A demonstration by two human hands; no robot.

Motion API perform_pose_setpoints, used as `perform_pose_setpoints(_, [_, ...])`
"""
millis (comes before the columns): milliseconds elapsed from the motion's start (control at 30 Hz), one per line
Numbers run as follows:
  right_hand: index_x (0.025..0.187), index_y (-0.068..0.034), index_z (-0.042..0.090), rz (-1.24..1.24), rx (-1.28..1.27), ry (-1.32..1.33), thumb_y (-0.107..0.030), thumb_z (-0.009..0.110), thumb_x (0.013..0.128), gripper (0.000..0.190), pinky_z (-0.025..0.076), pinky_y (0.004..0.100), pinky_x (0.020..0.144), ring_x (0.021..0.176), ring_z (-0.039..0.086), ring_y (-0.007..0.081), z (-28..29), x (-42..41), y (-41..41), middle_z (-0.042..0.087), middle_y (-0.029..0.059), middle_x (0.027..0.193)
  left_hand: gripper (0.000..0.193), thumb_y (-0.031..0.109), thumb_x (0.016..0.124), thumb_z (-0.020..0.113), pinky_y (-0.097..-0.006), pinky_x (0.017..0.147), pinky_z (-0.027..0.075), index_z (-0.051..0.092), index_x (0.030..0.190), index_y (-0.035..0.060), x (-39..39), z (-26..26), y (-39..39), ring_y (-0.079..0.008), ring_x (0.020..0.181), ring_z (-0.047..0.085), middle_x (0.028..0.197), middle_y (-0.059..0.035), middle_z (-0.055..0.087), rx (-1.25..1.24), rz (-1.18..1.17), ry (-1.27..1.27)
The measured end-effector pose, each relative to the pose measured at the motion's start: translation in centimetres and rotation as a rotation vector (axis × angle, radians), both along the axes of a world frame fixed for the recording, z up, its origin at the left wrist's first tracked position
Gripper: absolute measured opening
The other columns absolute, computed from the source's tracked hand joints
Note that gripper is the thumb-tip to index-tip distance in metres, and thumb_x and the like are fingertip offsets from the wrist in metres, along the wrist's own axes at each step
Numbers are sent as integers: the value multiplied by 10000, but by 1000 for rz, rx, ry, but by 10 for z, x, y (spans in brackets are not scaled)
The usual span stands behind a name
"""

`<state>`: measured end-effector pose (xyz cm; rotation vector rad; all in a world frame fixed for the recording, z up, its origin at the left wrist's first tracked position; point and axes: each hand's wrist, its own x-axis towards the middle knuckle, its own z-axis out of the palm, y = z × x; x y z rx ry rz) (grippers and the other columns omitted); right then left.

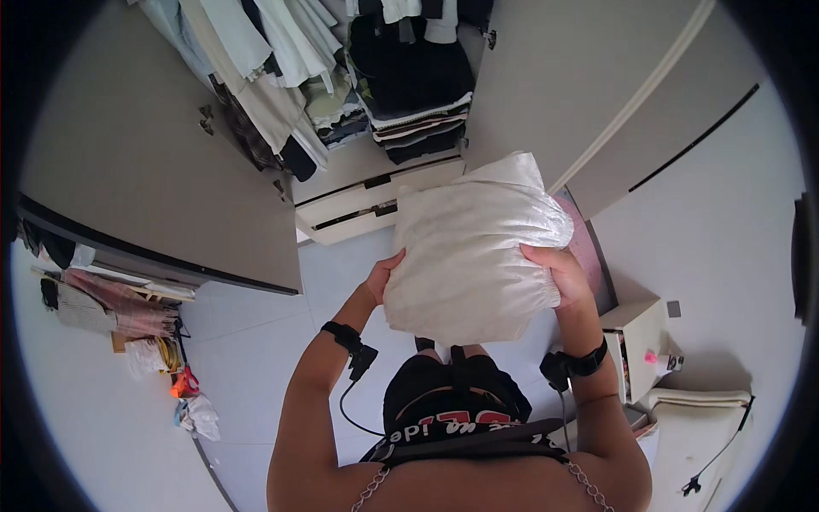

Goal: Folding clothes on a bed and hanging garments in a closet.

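A folded white garment [467,256], satiny with a gathered elastic edge on its right side, is held out in front of my body. My left hand [386,276] grips its left edge, the fingers hidden behind the cloth. On the right, my right hand [560,271] pinches the gathered edge with its thumb on top. Beyond the bundle stands a wardrobe with a tall stack of folded dark clothes [413,70] on its floor. White and beige clothes [269,57] hang to the left of that stack.
Wardrobe doors stand ajar at left [153,147] and right [537,77]. Low drawers [358,201] lie beneath the stack. A pink round item [583,246] is on the floor at right, near a small white cabinet [643,339]. A cluttered rack [109,307] stands at far left.
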<state>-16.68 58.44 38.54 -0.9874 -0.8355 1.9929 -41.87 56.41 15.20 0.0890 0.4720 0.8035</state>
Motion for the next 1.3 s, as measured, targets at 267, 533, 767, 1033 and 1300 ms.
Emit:
perform_pose_setpoints(267, [1180,24,438,170,38,-155,-29,647,714,514,473,353,817,946,572,232,-27,-43,58,555,129,1083,627,465,841,500,-357,965,361,353,1305,70,19,-1,38,-205,1123,473,1253,-96,470,-60,-68,733])
perform_pose_setpoints(533, [1184,12,436,459,-49,-61,-40,657,704,531,467,351,816,961,561,225,-37,-98,61,555,115,1067,556,435,851,486,-381,937,368,358,1315,155,49,-10,42,-194,1123,457,1221,-68,493,335,268,-12])
perform_pose_setpoints(767, [1217,15,390,539,-198,143,-75,587,771,496,468,376,847,976,563,244,-35,-95,70,535,148,1102,547,431,850,486,-378,933,368,366,1308,156,54,-11,27,-193,1115,461,1216,-65,496,241,391,42])
perform_pose_setpoints(1033, [1237,21,360,460,-371,350,-121,548,805,491,470,389,860,983,562,264,-50,-72,93,525,172,1112,537,427,849,486,-375,928,368,375,1300,157,58,-13,29,-192,1106,466,1211,-61,500,233,490,80])
perform_pose_setpoints(1300, [1216,13,402,420,-31,-35,-103,614,775,503,459,353,862,1009,547,229,-87,-48,130,538,137,1104,528,422,848,486,-372,923,368,384,1293,158,40,-18,34,-192,1097,470,1206,-57,504,221,536,132])
